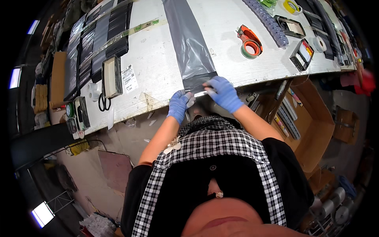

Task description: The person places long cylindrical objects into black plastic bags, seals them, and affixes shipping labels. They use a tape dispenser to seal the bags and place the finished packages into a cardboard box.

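A long grey plastic bag [188, 43] stretches away from me across the white table, its near end folded into a darker flap [199, 81] at the table's front edge. Both my hands wear blue gloves. My left hand [179, 106] is closed at the left corner of that end, thumb and fingers pinching its edge. On the right corner, my right hand [225, 94] bends its thumb and forefinger round the flap's edge. A thin pale strip shows between the two hands; what it is made of I cannot tell.
An orange tape dispenser [250, 42] lies to the right, near a bubble-wrap roll [268, 23] and black boxes [302, 55]. At left are stacked grey bags [98, 43], an open box [112, 77], black scissors [104, 103] and a label sheet [129, 78]. A cardboard box [312, 126] stands below right.
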`<state>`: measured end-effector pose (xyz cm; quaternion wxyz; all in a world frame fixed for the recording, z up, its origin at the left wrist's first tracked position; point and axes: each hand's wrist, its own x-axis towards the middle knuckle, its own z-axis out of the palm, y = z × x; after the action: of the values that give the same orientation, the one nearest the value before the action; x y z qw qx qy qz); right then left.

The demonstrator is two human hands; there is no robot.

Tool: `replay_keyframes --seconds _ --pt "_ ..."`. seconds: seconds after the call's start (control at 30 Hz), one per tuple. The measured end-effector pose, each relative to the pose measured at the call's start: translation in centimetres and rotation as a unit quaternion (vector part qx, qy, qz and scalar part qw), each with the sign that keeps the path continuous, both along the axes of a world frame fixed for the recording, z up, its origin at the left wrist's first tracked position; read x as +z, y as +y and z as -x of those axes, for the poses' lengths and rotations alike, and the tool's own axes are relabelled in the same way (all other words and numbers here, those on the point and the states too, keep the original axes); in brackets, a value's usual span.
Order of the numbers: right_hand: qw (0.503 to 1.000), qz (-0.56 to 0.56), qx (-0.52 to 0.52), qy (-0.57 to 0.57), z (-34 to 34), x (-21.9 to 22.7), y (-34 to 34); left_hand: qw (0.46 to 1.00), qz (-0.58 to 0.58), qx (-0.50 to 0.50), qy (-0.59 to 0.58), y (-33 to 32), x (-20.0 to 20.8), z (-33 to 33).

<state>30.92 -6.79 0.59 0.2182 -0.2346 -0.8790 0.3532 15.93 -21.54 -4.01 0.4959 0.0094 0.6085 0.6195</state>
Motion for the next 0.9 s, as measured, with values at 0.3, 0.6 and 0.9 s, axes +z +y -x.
replay_keyframes --seconds 0.3,0.6,0.9 --pt "0.987 -0.087 0.064 -0.117 6.0 -2.0 -2.3 0.983 0.052 0.007 0.179 0.2 -0.3 -0.5" --pt "0.982 -0.173 0.074 0.035 5.5 -3.6 -2.2 0.973 0.047 -0.016 0.227 -0.1 0.0 -0.6" --pt "0.768 0.581 -0.202 0.180 0.2 -0.2 0.8 0.996 0.044 -0.012 0.073 0.1 -1.3 0.6"
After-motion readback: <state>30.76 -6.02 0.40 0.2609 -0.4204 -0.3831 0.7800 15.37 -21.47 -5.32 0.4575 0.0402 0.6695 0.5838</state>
